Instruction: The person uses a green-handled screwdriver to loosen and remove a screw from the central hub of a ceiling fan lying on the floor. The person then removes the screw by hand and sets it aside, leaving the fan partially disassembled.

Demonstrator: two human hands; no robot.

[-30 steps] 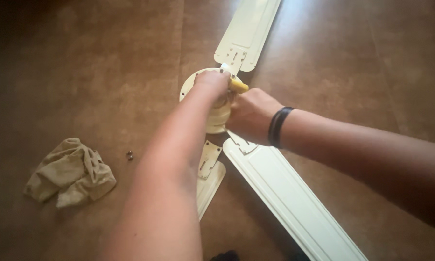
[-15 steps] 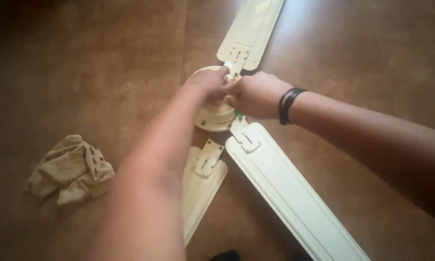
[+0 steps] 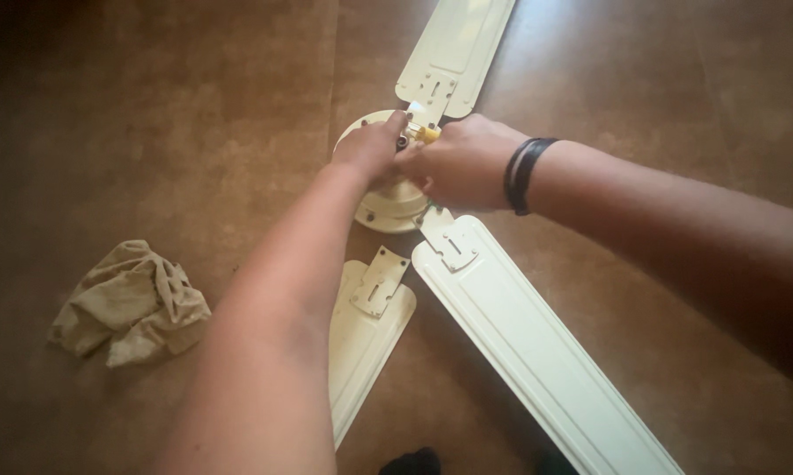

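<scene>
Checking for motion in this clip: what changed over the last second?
The left hand slid off the yellow-tipped part toward the left rim of the cream round fan hub; the right hand closed in beside that part. Whether either grips it, I cannot tell. Three cream metal blades and the crumpled beige cloth lie unchanged on the brown floor.

Three fan blades (image 3: 520, 352) ring the hub; floor (image 3: 150, 132) left lies open past the rag (image 3: 128, 303).
</scene>
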